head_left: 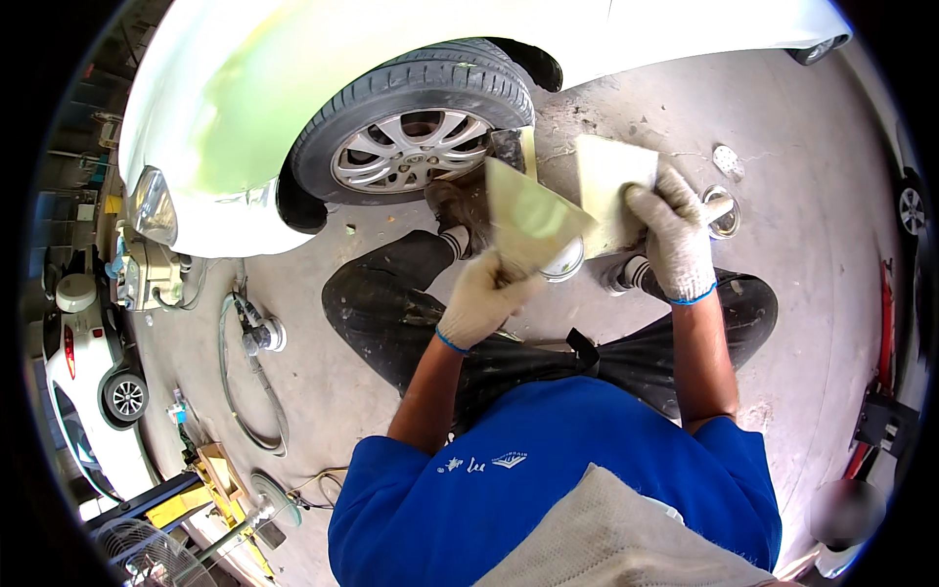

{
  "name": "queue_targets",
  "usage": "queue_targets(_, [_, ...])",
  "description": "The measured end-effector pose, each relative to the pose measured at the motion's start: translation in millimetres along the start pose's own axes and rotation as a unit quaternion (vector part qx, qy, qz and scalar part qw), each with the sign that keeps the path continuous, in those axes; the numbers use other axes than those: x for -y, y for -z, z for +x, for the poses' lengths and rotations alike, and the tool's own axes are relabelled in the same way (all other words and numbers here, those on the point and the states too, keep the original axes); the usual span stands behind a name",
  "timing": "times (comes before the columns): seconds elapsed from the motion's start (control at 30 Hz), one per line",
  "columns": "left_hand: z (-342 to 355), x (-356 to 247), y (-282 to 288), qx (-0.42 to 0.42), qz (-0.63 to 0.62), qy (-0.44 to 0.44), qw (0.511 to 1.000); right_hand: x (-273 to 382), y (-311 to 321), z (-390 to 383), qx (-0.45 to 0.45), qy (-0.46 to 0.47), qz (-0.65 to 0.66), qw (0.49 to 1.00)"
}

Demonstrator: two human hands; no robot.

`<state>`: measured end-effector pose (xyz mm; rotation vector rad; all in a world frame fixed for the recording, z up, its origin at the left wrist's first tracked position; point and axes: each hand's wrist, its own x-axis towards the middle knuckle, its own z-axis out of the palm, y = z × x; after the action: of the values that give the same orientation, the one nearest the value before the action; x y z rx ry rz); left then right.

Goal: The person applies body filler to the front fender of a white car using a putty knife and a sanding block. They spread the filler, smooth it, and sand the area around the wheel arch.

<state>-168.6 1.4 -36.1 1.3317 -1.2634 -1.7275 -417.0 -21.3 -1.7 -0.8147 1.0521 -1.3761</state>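
Observation:
In my left hand (pixel 489 301), gloved in white knit, is a flat putty spreader (pixel 533 215) with a yellow-green smear on its face. My right hand (pixel 675 230), in a matching glove, grips a second pale yellow spreader (pixel 608 186), held upright beside the first. The two blades are close together, above the floor between my legs. Partly hidden behind them is a round can (pixel 563 264). Ahead stands a pale car fender (pixel 254 108) with yellow-green patches, over a front wheel (pixel 416 147).
An open tin (pixel 725 217) stands to the right of my right hand, near a white speckled disc (pixel 728 162). A sander (pixel 264 333) with a hose lies on the floor at left. Further left are a white car (pixel 93 391) and a fan (pixel 147 553).

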Motion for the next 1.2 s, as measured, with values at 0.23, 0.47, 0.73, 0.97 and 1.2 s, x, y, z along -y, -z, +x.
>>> queue_targets(0.23, [-26.9,12.3,-1.8,0.066,-0.032,0.018,0.997,-13.1,9.8,-27.4,0.074,-0.101,-0.085,0.989])
queue_targets(0.47, [-31.6,1.1,-9.7,0.086,-0.015,0.027,0.996,-31.2,28.2,-33.6,0.109,-0.112,-0.048,0.986])
queue_targets(0.73, [-34.6,-5.1,-21.2,0.064,-0.002,0.048,0.997,-42.9,32.5,-40.6,0.05,-0.114,0.023,0.992])
queue_targets(0.97, [-29.0,-8.4,-19.6,0.128,0.066,0.066,0.987,-42.5,19.8,-43.4,0.144,-0.2,0.109,0.963])
queue_targets(1.2, [-18.7,3.9,11.3,-0.052,-0.075,-0.035,0.995,-76.1,42.5,-46.0,0.139,-0.191,-0.126,0.963])
